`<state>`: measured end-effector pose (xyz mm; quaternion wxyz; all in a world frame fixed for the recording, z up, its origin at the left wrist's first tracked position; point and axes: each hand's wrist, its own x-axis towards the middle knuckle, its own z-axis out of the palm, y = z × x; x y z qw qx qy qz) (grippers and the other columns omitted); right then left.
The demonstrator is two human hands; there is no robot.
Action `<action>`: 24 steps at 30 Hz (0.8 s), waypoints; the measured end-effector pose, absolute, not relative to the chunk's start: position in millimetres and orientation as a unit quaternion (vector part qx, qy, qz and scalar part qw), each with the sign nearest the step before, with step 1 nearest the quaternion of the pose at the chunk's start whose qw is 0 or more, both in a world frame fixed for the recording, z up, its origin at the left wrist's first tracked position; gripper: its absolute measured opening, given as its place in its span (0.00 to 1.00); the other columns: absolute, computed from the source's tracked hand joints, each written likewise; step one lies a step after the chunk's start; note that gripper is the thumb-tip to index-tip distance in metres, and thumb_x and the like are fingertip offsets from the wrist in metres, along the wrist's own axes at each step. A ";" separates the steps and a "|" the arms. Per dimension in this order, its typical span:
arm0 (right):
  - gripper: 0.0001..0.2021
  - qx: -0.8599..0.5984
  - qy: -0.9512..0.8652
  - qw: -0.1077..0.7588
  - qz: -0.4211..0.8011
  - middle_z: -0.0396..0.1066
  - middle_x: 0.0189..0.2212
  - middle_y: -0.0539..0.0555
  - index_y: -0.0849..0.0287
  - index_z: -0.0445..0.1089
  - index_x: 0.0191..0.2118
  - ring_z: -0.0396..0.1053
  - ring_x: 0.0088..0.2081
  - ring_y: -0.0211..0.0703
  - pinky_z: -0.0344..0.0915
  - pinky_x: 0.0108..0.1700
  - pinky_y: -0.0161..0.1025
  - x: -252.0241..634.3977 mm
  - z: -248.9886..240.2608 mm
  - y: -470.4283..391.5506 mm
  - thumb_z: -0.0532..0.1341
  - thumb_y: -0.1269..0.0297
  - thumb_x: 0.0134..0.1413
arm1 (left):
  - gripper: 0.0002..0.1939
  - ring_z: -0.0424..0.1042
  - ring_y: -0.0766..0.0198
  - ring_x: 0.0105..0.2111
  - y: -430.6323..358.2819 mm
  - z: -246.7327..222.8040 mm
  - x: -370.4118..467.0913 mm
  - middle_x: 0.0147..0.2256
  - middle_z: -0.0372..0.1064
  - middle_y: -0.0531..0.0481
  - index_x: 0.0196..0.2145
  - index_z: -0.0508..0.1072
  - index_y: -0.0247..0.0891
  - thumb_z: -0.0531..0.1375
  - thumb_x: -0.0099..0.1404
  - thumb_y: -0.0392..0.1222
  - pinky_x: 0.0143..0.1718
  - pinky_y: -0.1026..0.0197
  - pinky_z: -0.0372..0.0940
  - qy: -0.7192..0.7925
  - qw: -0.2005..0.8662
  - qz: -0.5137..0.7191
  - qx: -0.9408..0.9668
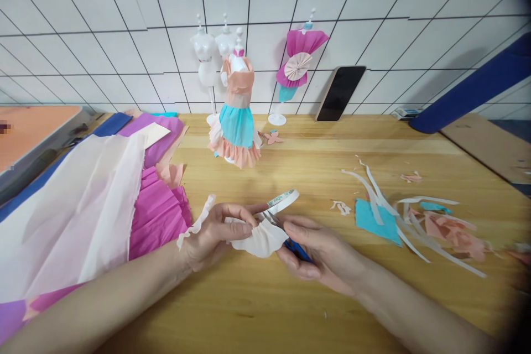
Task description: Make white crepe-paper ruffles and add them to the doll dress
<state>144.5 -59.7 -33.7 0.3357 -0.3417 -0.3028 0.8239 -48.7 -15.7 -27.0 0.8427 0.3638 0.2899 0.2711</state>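
My left hand (222,232) pinches a ruffled strip of white crepe paper (260,239) between thumb and fingers. Another length of the white ruffle lies over the back of that hand near the wrist. In my right hand (313,246) is a pair of small scissors with blue handles (297,250). Their metal blades reach to the upper edge of the white paper; whether they are cutting into it I cannot tell. Just behind the blades a roll of white tape (286,199) rests on the table.
Behind my hands stands a small dress form in a peach and blue paper dress (237,121); other forms stand by the wall. A phone (341,94) leans there. White and magenta paper sheets (161,210) lie left; paper scraps (377,221) lie right.
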 end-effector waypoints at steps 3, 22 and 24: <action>0.17 -0.338 -0.302 0.336 0.825 0.61 0.16 0.45 0.62 0.69 0.32 0.48 0.13 0.24 0.41 0.15 0.27 144.9 -34.3 -60.1 0.63 0.51 0.50 | 0.09 0.67 0.65 0.30 -15.9 -27.7 -49.0 0.33 0.72 0.46 0.23 0.77 0.33 0.69 0.47 0.41 0.30 0.65 0.57 0.299 0.840 0.270 0.363; 0.16 -0.321 -0.303 0.339 0.831 0.63 0.18 0.46 0.62 0.68 0.34 0.49 0.14 0.25 0.42 0.16 0.28 144.6 -37.7 -61.7 0.62 0.52 0.53 | 0.08 0.66 0.66 0.27 -15.5 -30.7 -49.6 0.26 0.71 0.48 0.24 0.78 0.33 0.69 0.47 0.40 0.31 0.64 0.58 0.293 0.843 0.281 0.353; 0.16 -0.324 -0.302 0.339 0.830 0.62 0.17 0.46 0.62 0.68 0.34 0.48 0.13 0.25 0.41 0.16 0.28 144.6 -38.2 -61.4 0.62 0.52 0.53 | 0.07 0.67 0.65 0.28 -15.4 -31.1 -49.6 0.27 0.72 0.47 0.24 0.78 0.33 0.69 0.48 0.40 0.32 0.63 0.58 0.293 0.843 0.279 0.353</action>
